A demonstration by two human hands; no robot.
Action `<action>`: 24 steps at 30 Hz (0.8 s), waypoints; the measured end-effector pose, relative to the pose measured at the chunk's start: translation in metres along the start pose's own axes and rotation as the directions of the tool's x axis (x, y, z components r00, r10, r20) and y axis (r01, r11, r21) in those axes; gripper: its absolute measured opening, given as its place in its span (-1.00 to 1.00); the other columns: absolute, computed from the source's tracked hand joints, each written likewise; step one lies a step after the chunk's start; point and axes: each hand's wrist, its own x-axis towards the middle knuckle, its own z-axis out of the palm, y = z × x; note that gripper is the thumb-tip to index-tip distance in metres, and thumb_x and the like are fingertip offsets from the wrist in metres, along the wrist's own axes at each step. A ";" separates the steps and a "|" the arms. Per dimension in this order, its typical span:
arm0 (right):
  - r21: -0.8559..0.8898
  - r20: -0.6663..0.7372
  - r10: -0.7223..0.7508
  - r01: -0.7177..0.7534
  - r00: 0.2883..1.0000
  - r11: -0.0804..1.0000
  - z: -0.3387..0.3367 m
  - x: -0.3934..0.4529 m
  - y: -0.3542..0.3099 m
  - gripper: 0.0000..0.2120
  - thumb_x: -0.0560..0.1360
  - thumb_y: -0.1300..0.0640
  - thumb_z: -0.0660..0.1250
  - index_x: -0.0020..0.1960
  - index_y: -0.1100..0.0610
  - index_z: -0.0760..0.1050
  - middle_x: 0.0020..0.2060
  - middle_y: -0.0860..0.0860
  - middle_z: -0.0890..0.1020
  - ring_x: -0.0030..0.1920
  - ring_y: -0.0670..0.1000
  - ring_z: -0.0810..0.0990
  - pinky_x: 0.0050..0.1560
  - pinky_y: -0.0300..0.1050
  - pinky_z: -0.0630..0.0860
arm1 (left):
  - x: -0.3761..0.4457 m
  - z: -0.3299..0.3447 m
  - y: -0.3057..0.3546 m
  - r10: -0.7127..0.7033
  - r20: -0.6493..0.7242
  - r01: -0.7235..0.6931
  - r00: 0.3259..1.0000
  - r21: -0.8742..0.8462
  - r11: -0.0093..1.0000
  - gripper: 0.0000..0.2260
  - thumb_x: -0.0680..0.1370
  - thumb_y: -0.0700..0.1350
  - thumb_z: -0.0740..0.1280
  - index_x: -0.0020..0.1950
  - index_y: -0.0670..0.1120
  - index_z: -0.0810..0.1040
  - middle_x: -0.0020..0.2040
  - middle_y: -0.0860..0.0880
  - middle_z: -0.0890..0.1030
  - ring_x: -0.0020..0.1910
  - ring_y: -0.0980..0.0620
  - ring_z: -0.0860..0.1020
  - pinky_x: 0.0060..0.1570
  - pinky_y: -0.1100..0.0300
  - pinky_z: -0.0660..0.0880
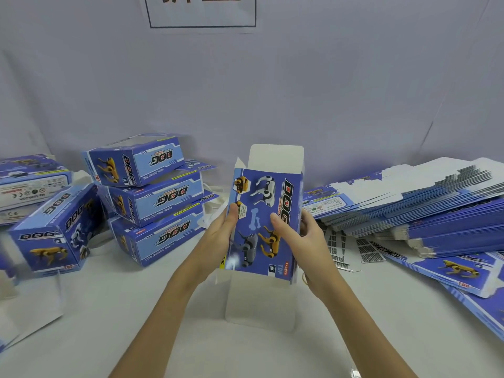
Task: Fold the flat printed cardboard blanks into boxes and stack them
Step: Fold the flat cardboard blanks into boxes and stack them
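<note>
A packing workshop: folded toy boxes (152, 197) and flat blanks (436, 214) crowd a cloth-covered table (136, 309).

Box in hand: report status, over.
Both hands grip the box: left hand, right hand. End flaps open, not yet closed. Stack left, blanks right. Nothing in the way.

One head-worn wide-angle view looks forward and down, close over the white bench (114, 309), taking in both forearms from the lower edge and facing a pale backdrop (327, 91) beyond.
</note>
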 end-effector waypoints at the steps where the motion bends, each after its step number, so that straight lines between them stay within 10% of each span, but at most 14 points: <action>1: -0.006 0.017 0.007 -0.007 1.000 1.000 0.000 0.000 -0.001 -0.36 0.35 -0.18 0.56 0.35 -0.03 0.47 0.15 -0.05 0.75 0.09 0.05 0.77 -0.05 -0.04 0.74 | 0.000 -0.001 -0.001 -0.008 0.012 0.008 1.000 0.000 1.000 -0.58 0.42 0.48 0.10 0.06 0.30 0.53 -0.17 0.32 0.71 -0.19 0.28 0.70 -0.36 0.40 0.56; 5: 0.087 0.198 0.122 -0.141 0.973 0.986 -0.003 0.002 -0.003 -0.37 0.49 -0.29 0.36 0.47 -0.04 0.41 0.29 0.00 0.70 0.26 0.11 0.71 0.20 0.11 0.67 | 0.006 -0.010 -0.008 -0.057 0.035 0.059 0.998 -0.058 0.997 -0.45 0.48 0.48 0.11 0.30 0.25 0.61 0.13 0.11 0.74 0.12 0.11 0.70 0.08 0.16 0.65; 10: 0.105 0.267 0.161 -0.195 0.950 0.975 0.004 -0.002 0.002 -0.46 0.64 -0.25 0.22 0.50 0.01 0.48 0.35 0.05 0.66 0.34 0.15 0.66 0.33 0.23 0.59 | 0.003 -0.009 -0.009 -0.022 0.048 0.027 0.999 -0.109 0.994 -0.39 0.50 0.48 0.19 0.27 0.09 0.68 -0.17 0.10 0.74 -0.21 0.11 0.72 -0.26 0.25 0.64; 14: 0.069 0.059 0.100 -0.104 0.993 0.992 0.012 -0.004 0.005 -0.58 0.65 -0.18 0.27 0.39 0.03 0.53 0.13 -0.01 0.76 0.13 0.07 0.76 -0.08 -0.01 0.72 | 0.006 -0.002 -0.014 0.353 -0.214 -0.246 0.911 0.407 0.880 -0.47 0.63 0.27 0.18 0.60 0.19 0.29 0.21 0.14 0.57 0.16 0.11 0.64 -0.05 0.07 0.70; 17: 0.078 0.036 0.070 -0.073 0.997 0.994 0.016 -0.006 0.006 -0.54 0.58 -0.18 0.34 0.35 0.08 0.53 0.10 0.04 0.76 0.10 0.06 0.77 -0.07 -0.01 0.73 | 0.001 -0.002 -0.007 0.430 -0.126 -0.300 0.894 0.545 0.783 -0.41 0.60 0.39 0.15 0.57 0.17 0.36 0.28 0.09 0.47 0.20 0.10 0.59 0.00 0.13 0.64; 21: -0.077 0.006 -0.034 0.034 0.999 0.996 0.026 -0.009 0.011 -0.46 0.49 -0.27 0.35 0.33 0.04 0.49 0.15 0.09 0.72 0.15 0.03 0.73 0.14 0.07 0.70 | -0.005 0.004 -0.001 0.118 0.209 -0.140 0.971 0.095 0.986 -0.51 0.74 0.09 0.12 0.62 -0.10 0.28 0.51 -0.06 0.42 0.40 -0.06 0.48 0.46 -0.05 0.40; 24: -0.177 0.014 -0.102 0.102 0.995 0.979 0.024 -0.009 0.014 -0.52 0.51 -0.29 0.33 0.33 -0.08 0.49 0.31 0.04 0.62 0.25 -0.03 0.65 0.28 0.06 0.61 | -0.008 0.000 0.022 0.032 0.125 -0.031 0.992 -0.013 0.999 -0.61 0.70 0.04 0.29 0.53 0.08 0.43 0.40 -0.11 0.58 0.17 -0.04 0.58 0.33 -0.11 0.52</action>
